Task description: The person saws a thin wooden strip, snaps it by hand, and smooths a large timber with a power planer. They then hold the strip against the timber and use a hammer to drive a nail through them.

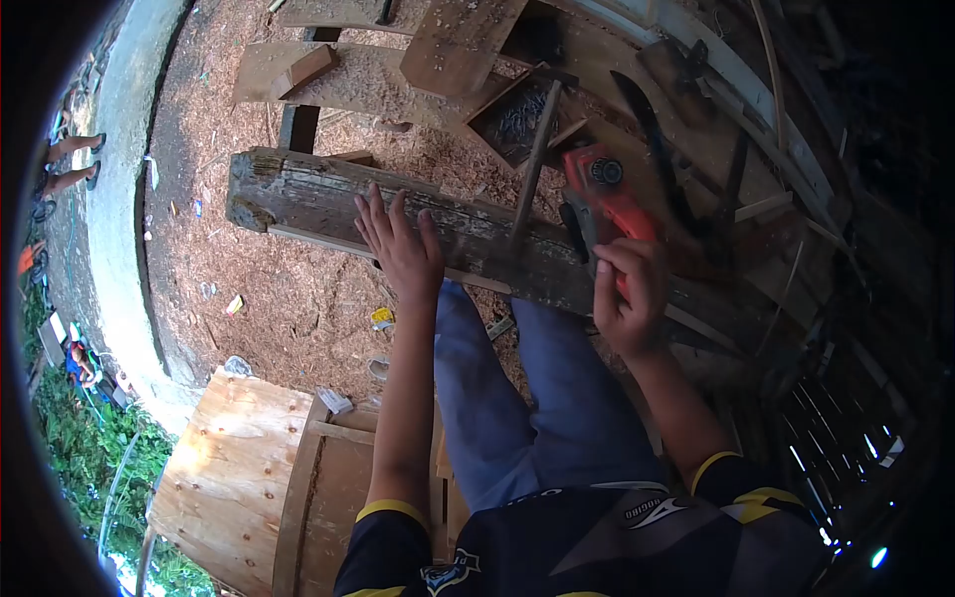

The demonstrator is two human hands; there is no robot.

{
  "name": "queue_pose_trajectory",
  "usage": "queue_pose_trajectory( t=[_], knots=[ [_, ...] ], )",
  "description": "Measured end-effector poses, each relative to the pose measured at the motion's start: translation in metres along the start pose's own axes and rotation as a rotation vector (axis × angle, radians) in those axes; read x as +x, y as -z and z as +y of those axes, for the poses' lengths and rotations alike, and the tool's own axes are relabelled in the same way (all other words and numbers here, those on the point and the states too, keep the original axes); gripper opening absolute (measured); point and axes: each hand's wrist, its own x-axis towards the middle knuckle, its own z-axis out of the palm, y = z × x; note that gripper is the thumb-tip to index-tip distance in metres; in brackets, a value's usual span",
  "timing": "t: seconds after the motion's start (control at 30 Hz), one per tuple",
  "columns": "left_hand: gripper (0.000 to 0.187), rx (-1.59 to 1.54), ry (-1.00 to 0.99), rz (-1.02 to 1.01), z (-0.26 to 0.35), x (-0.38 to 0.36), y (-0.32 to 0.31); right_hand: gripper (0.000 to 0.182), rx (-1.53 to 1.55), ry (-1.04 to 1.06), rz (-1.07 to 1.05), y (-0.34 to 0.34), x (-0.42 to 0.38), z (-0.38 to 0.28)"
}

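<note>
A long, weathered wooden plank point(328, 194) lies across in front of me, above my thighs. My left hand point(403, 254) rests on its near side, fingers spread and pointing away from me. My right hand point(632, 298) is curled around the rear of a red electric planer point(625, 204) with a black knob, which sits on the right part of the plank. The fingers partly cover the planer's back end. Between my hands, a hammer point(537, 159) leans with its wooden handle on the plank and its head by a box of nails point(512, 119).
Boards point(463, 45) and a wood block point(310, 70) lie beyond the plank. A dark curved blade point(647, 119) is at the upper right. Wood shavings point(269, 298) cover the ground. A plywood sheet point(234, 458) stands at lower left. Another person's legs point(72, 164) show at far left.
</note>
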Motion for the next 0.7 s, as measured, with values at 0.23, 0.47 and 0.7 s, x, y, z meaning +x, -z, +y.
queue_pose_trajectory(
  t=[0.23,0.47,0.7],
  knots=[
    [0.057,0.215,0.008,-0.052,0.000,-0.003,-0.022,0.041,-0.121,-0.149,0.108,0.015,-0.035,0.048],
    [0.055,0.222,-0.027,-0.040,0.001,-0.001,-0.023,0.049,0.240,-0.634,0.076,-0.007,-0.060,0.084],
    [0.053,0.212,-0.008,-0.067,0.004,0.001,-0.019,0.035,0.852,-0.980,-0.218,0.003,-0.043,0.103]
  ],
)
